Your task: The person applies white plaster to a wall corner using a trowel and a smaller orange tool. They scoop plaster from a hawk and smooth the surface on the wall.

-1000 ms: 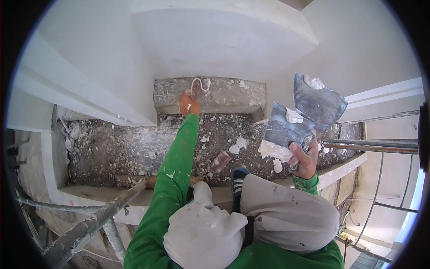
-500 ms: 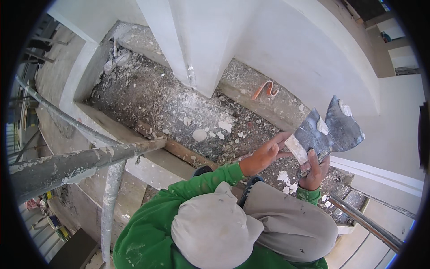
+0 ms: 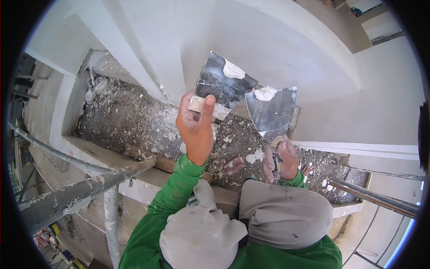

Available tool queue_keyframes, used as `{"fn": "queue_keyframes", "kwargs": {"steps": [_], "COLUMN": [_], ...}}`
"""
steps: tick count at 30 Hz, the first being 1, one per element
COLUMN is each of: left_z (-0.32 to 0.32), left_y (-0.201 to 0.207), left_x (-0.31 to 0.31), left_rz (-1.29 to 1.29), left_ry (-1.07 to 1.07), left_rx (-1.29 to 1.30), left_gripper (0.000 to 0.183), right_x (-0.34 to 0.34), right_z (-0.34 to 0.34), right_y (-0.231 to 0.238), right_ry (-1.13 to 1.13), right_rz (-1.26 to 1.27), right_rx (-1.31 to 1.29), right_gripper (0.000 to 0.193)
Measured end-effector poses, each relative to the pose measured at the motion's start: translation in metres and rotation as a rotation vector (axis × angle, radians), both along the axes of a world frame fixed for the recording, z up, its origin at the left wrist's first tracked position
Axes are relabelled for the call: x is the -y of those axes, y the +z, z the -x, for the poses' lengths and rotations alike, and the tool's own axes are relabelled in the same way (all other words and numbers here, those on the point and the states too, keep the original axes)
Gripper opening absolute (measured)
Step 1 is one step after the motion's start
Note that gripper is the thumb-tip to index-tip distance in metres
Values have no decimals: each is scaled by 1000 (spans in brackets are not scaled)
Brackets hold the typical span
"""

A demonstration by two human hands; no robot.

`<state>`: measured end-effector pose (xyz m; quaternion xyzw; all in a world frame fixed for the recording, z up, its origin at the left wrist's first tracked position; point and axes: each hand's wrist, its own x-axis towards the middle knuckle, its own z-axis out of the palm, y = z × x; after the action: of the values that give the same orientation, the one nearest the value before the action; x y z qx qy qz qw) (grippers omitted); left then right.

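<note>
Above littered ground (image 3: 134, 119), the left grip (image 3: 197, 130) clasps 1 square scraper (image 3: 218, 84), the right grip (image 3: 287, 159) 1 flared scraper (image 3: 274, 112).

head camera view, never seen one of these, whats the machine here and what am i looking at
There is no machine: these are a person's bare hands, seen from a wide fisheye camera on their head, looking down, so straight edges bend. The left hand holds a wide flat blade by its pale edge; the right hand holds a flared scraper. Both tools carry white paste. Below lies a dark floor scattered with white flakes and a reddish block. Splattered pipes stand at left.
</note>
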<state>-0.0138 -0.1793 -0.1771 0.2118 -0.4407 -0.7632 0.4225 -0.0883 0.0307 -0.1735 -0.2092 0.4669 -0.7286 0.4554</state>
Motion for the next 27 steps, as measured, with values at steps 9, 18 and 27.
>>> {"fn": "queue_keyframes", "kwargs": {"steps": [9,18,27], "left_z": [-21,-8,-38], "left_y": [-55,-37,-87], "left_x": [24,-10,-8], "left_rz": [979,-158,954], "left_ry": [-709,-244,-784], "left_rx": [350,-51,407], "left_gripper": [25,28,24], "right_x": [-36,-40,-38], "right_z": [11,10,28], "right_y": [26,14,48], "right_ry": [-34,-42,-99], "right_rz": [-213,-155,-234], "right_rx": [-89,-161,-155], "right_gripper": [35,37,33]}}
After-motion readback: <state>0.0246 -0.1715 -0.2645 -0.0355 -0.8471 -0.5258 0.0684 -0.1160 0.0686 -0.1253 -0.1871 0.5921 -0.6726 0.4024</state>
